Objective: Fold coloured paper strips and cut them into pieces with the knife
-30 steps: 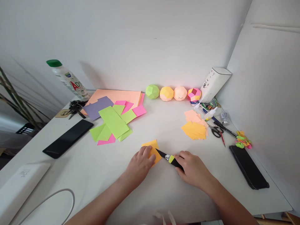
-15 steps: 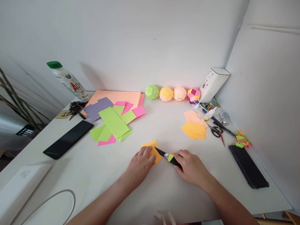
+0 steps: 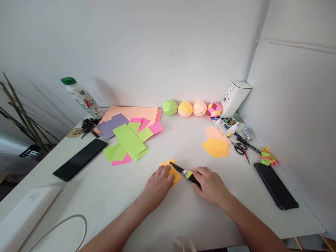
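Observation:
A small sheet of orange paper (image 3: 176,176) lies on the table in front of me, partly covered by my left hand (image 3: 159,183). The fingers of that hand are bent and hold the paper down against the table. My right hand (image 3: 212,186) is closed around the black and yellow-green handle of a utility knife (image 3: 188,174). Its dark blade points up and left, lying over the top part of the orange paper, with the tip near the far edge. Whether the blade has cut the paper, I cannot tell.
Green paper sheets (image 3: 128,140) overlap pink and purple ones at left. Orange cut pieces (image 3: 215,147), scissors (image 3: 240,148) and a glue bottle (image 3: 232,130) lie right. Paper balls (image 3: 185,109) line the wall. A black phone (image 3: 275,185) rests far right.
The knife and my right hand have shifted slightly left, bringing the blade tip further over the orange paper. My left hand stays on the paper. The camera view has tilted a little.

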The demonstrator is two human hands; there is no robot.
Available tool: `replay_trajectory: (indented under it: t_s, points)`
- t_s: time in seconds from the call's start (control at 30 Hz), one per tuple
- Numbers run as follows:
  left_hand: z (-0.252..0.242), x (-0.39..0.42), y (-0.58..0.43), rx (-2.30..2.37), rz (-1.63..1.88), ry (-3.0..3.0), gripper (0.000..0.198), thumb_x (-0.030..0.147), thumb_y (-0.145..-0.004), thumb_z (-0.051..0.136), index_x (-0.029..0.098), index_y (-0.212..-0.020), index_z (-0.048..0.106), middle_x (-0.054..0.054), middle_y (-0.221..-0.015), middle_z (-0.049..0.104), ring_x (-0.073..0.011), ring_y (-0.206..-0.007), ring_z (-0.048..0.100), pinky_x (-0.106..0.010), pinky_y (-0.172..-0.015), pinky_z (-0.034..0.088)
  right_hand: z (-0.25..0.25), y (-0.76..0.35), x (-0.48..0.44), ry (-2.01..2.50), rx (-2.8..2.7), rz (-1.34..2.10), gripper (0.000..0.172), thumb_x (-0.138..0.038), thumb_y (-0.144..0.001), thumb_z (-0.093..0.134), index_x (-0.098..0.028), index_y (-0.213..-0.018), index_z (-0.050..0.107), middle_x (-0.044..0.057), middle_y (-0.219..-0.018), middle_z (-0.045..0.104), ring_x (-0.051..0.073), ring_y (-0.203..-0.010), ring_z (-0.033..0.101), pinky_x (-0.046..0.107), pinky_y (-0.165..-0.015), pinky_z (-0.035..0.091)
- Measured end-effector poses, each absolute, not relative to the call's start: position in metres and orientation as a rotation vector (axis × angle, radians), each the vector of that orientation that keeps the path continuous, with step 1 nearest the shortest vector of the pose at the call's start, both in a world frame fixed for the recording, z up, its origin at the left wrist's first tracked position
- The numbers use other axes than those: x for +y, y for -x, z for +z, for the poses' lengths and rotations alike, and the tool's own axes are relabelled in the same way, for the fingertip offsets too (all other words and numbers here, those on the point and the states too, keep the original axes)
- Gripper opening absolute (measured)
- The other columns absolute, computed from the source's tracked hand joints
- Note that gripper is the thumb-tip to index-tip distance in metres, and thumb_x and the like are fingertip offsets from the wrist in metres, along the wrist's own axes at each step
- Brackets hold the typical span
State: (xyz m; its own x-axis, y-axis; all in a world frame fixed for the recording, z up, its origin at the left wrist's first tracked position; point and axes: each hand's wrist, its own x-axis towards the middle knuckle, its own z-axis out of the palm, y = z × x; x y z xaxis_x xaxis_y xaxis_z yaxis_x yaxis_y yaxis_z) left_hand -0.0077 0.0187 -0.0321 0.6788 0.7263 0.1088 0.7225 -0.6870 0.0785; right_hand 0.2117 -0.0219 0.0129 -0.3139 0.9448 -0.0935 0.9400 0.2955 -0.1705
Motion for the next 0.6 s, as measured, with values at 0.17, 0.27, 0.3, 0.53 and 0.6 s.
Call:
replay_trajectory:
  t_s: [0.17,0.27,0.3,0.53,0.6]
  points:
    - [-0.030,0.023,0.010,1.170,0.283,-2.754,0.014,0.010,-0.086,0.044,0.019,-0.079,0.053,-0.011,-0.114,0.052,-0.0259,-0.102,0.050,-0.036,-0.072,0.051,0.006,-0.218,-0.021,1.770,-2.449,0.242,0.038,-0.020,-0.082,0.055,-0.012,-0.119,0.060,0.010,-0.097,0.063,0.024,-0.090,0.060,0.033,-0.068,0.053]
    - [-0.032,0.031,0.013,1.127,0.427,-2.610,0.008,0.016,-0.086,0.048,0.020,-0.085,0.055,-0.008,-0.110,0.054,-0.0248,-0.105,0.049,-0.039,-0.083,0.049,0.002,-0.236,-0.022,1.758,-2.348,0.209,0.039,-0.020,-0.082,0.054,-0.013,-0.120,0.060,0.010,-0.100,0.063,0.022,-0.091,0.060,0.032,-0.072,0.053]
    - [-0.033,0.034,0.015,1.154,0.484,-2.568,0.008,0.019,-0.086,0.050,0.020,-0.091,0.056,-0.008,-0.111,0.054,-0.0253,-0.106,0.048,-0.041,-0.087,0.047,0.001,-0.242,-0.022,1.771,-2.310,0.194,0.039,-0.021,-0.082,0.053,-0.014,-0.120,0.060,0.010,-0.102,0.063,0.021,-0.092,0.061,0.031,-0.072,0.053]
    - [-0.040,0.049,0.020,1.507,0.458,-2.319,0.052,0.046,-0.073,0.063,0.022,-0.118,0.051,-0.010,-0.121,0.048,-0.0318,-0.114,0.041,-0.050,-0.098,0.034,-0.001,-0.272,-0.018,2.043,-2.281,-0.010,0.038,-0.018,-0.082,0.050,-0.014,-0.119,0.061,0.011,-0.097,0.062,0.024,-0.091,0.060,0.032,-0.063,0.052]
    - [-0.038,0.050,0.021,1.527,0.429,-2.276,0.052,0.048,-0.071,0.063,0.021,-0.114,0.052,-0.010,-0.119,0.048,-0.0314,-0.113,0.041,-0.050,-0.098,0.032,-0.001,-0.273,-0.017,2.052,-2.293,-0.006,0.039,-0.017,-0.082,0.050,-0.013,-0.119,0.060,0.011,-0.097,0.062,0.024,-0.091,0.059,0.033,-0.065,0.052]
